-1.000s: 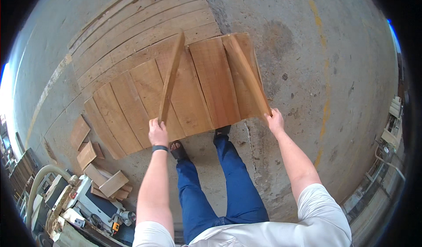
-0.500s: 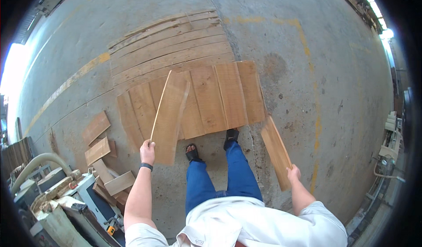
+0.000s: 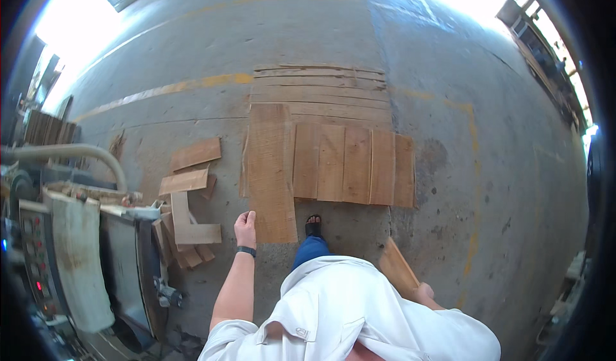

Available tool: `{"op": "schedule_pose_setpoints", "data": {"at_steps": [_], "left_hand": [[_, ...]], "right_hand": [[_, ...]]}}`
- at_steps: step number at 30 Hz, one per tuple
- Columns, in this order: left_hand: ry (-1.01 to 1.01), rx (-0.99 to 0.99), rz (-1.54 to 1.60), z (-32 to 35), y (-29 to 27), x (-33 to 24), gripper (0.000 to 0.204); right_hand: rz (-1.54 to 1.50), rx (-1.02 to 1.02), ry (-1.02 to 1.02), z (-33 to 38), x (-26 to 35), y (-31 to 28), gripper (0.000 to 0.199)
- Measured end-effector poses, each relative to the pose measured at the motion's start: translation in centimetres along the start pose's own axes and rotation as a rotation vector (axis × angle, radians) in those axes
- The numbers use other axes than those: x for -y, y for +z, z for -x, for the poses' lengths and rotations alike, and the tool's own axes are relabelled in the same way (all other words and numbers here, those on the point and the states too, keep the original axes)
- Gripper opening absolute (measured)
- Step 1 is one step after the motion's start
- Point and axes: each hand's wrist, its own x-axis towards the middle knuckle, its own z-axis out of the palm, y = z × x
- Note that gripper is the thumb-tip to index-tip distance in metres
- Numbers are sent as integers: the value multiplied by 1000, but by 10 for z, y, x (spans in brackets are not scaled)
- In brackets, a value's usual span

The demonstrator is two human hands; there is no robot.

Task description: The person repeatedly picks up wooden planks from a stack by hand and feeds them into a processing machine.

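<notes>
My left hand (image 3: pixel 245 227) grips the near left edge of a long brown wooden board (image 3: pixel 271 175), held up with its broad face toward me. Low at my right side, my right hand (image 3: pixel 421 294) is closed on a second, shorter-looking board (image 3: pixel 398 269), tilted, its near end partly hidden by my sleeve. Past the left board, a row of wide wooden boards (image 3: pixel 357 165) lies side by side on the floor. Beyond that row are several narrower planks (image 3: pixel 321 98) laid crosswise, partly covered by the held board.
Loose board offcuts (image 3: pixel 196 234) lie scattered on the floor at the left. Beside them stands a machine (image 3: pixel 80 258) with a control panel and a thick hose (image 3: pixel 77 150). Yellow lines (image 3: pixel 473 232) mark the concrete floor. One sandalled foot (image 3: pixel 313 225) shows near the row.
My view has tilted up and swung left, bringing more of the machine into sight. The left board has turned its broad face to me. Both hands keep their boards.
</notes>
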Motion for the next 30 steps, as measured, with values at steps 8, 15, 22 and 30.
{"op": "schedule_pose_setpoints", "data": {"at_steps": [8,15,22,30], "left_hand": [[-11,-313,166,158,-86,43,22],[-19,-573,326,273,-177,81,19],[-1,-815,495,335,-292,88,17],[59,-997,502,357,-459,116,26]], "right_hand": [[76,-369,-691,11,93,-23,31],[-237,-486,-955,75,160,-22,32],[-553,-109,-1377,190,286,6,32],[-644,539,-1423,398,424,115,28]]}}
